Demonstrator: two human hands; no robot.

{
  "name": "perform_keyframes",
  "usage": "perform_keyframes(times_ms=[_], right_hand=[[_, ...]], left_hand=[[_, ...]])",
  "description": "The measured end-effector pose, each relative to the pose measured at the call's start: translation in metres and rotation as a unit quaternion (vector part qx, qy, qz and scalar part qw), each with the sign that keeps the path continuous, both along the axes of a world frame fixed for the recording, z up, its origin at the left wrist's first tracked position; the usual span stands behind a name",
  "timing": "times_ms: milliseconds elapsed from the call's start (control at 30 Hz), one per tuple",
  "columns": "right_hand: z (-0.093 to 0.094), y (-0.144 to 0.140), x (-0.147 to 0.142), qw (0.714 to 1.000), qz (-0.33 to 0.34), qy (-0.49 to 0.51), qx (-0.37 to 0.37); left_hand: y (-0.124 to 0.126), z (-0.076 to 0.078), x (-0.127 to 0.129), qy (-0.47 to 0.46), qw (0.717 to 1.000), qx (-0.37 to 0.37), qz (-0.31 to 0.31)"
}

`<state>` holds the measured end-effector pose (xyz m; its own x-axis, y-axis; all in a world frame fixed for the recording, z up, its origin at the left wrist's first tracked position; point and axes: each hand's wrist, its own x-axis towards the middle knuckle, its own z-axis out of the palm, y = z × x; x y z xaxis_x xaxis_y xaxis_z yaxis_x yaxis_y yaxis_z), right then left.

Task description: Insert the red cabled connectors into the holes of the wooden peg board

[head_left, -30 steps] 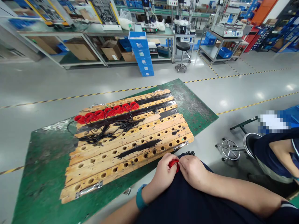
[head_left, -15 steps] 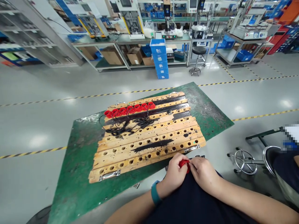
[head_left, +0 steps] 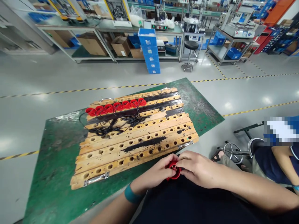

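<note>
Close to my body, my left hand (head_left: 157,172) is closed around a red round plastic cup (head_left: 175,177) with its open side facing up. My right hand (head_left: 202,170) pinches at the cup's far and right rim, fingertips reaching over its opening. Small parts show inside the cup, too small to name. In front of me lies a wooden board (head_left: 161,126) with rows of holes. Several similar red cups (head_left: 118,106) stand in a row along its far left part, with black cables (head_left: 133,120) running from them across the wood.
The board rests on a green table (head_left: 202,107), and metal handles (head_left: 97,179) sit on its edges. To my right a seated person (head_left: 268,161) is near a stool base (head_left: 233,152). Beyond the floor tape stand stacked blue bins (head_left: 150,51) and a workbench (head_left: 98,28).
My view has shifted right. The red cup has been turned so its opening now shows, and my right hand has moved over its rim. A seated person shows more fully at right.
</note>
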<state>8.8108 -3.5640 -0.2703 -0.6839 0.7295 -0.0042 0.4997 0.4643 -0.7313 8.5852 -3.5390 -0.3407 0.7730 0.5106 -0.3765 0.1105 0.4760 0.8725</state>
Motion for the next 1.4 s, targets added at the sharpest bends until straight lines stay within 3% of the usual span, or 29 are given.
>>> perform_keyframes(times_ms=[100,233,433,600,667,767,867,967,1033,1133,1233,1333,1400], right_hand=[[0.000,-0.001,-0.005,0.999,0.026,-0.004,0.039],[-0.003,0.002,-0.017,0.991,0.073,-0.031,0.105],[-0.020,0.005,-0.046,0.971,0.113,-0.088,0.190],[-0.016,0.012,-0.068,0.974,0.097,-0.071,0.194],[-0.004,0.021,-0.074,0.985,0.052,-0.039,0.163],[0.020,0.047,-0.085,0.983,-0.063,0.033,0.169],[0.040,0.096,-0.099,0.958,-0.168,0.065,0.223],[0.050,0.162,-0.113,0.933,-0.255,0.033,0.251],[0.052,0.208,-0.118,0.914,-0.304,-0.009,0.267],[0.052,0.264,-0.116,0.884,-0.356,-0.063,0.296],[0.048,0.301,-0.106,0.861,-0.374,-0.061,0.339],[0.031,0.326,-0.102,0.850,-0.382,-0.055,0.360],[0.010,0.339,-0.109,0.859,-0.378,-0.087,0.335]], left_hand=[[0.002,0.003,-0.003,0.018,0.999,0.031,-0.035],[0.007,0.003,-0.007,0.028,0.998,0.044,-0.038],[0.020,0.009,-0.025,0.064,0.994,0.060,-0.069],[0.036,0.004,-0.055,-0.033,0.995,-0.010,-0.094],[0.044,-0.008,-0.065,-0.121,0.988,-0.096,-0.029],[0.060,-0.036,-0.071,-0.202,0.954,-0.146,0.167],[0.076,-0.068,-0.069,-0.135,0.946,-0.004,0.295],[0.080,-0.090,-0.065,-0.017,0.929,0.158,0.336],[0.076,-0.098,-0.066,0.011,0.914,0.185,0.360],[0.056,-0.110,-0.076,0.008,0.920,0.119,0.375],[0.026,-0.130,-0.096,0.026,0.917,0.036,0.397],[-0.007,-0.149,-0.119,0.081,0.880,-0.034,0.467],[-0.025,-0.158,-0.130,0.118,0.847,-0.063,0.515]])
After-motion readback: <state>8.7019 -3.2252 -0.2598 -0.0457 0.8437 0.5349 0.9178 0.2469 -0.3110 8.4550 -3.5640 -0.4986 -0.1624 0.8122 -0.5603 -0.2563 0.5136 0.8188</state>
